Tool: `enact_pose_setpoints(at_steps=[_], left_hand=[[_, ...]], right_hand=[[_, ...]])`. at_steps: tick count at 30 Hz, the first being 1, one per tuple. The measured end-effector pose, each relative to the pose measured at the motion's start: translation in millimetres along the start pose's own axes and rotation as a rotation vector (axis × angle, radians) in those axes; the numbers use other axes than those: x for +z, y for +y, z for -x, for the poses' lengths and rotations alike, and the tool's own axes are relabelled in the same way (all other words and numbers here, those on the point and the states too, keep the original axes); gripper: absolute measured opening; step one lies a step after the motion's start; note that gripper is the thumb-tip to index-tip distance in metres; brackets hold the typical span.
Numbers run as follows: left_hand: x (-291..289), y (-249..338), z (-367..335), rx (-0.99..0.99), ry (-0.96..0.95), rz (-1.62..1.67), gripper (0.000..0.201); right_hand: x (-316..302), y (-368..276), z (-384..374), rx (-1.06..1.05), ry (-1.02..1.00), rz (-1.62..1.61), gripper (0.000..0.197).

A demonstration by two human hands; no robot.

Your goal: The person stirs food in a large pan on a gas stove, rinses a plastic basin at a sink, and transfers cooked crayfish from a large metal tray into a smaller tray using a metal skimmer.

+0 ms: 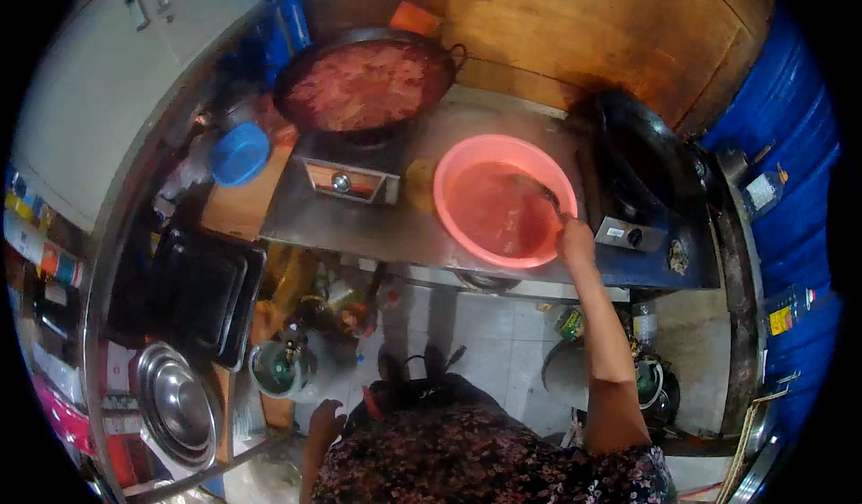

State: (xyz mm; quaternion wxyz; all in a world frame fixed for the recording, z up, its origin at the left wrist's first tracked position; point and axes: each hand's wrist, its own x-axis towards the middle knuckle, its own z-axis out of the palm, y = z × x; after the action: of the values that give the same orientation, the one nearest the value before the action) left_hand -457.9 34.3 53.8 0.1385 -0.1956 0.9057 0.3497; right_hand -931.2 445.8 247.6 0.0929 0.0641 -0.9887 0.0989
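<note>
You stand at a long steel counter (359, 225) set against a wooden wall (575, 19). At its far left a big dark wok (364, 82) sits on a burner, full of a red, chunky mixture. To the right an empty black wok (642, 149) rests on a second burner. Between the two stands the pink plastic basin (503, 198), on the counter near its front edge, holding a shallow red liquid.

Your right hand (575, 239) reaches out over the basin's right rim and is closed round the handle of a metal ladle (543, 194), whose bowl dips into the red liquid (the fingers themselves are too small to make out singly).

Your left hand (325, 419) hangs low by your side, well away from the counter, near a green gas cylinder (283, 369) on the floor; you cannot tell whether it is curled or slack, and nothing shows in it.

Left of you, black trays (202, 293) lie stacked, with nested steel bowls (175, 405) below them and a blue lid (241, 154) near the big wok.
</note>
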Motion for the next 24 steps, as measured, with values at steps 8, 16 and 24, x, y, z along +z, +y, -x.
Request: enact_pose_setpoints(at_steps=[8, 16, 24], left_hand=[[-68.9, -13.1, -82.4, -0.018, -0.069, -0.195, 0.035], [-101.3, -60.4, -112.2, 0.034, 0.052, -0.030, 0.033], [-86.7, -92.1, -88.2, -0.002, -0.027, -0.176, 0.036]], right_hand=[[-8.5, -21.7, 13.4, 0.164, 0.154, -0.023, 0.022], [-6.3, -19.5, 13.0, 0.162, -0.014, -0.031, 0.021], [-119.4, -141.0, -52.7, 0.003, 0.091, -0.491, 0.022]])
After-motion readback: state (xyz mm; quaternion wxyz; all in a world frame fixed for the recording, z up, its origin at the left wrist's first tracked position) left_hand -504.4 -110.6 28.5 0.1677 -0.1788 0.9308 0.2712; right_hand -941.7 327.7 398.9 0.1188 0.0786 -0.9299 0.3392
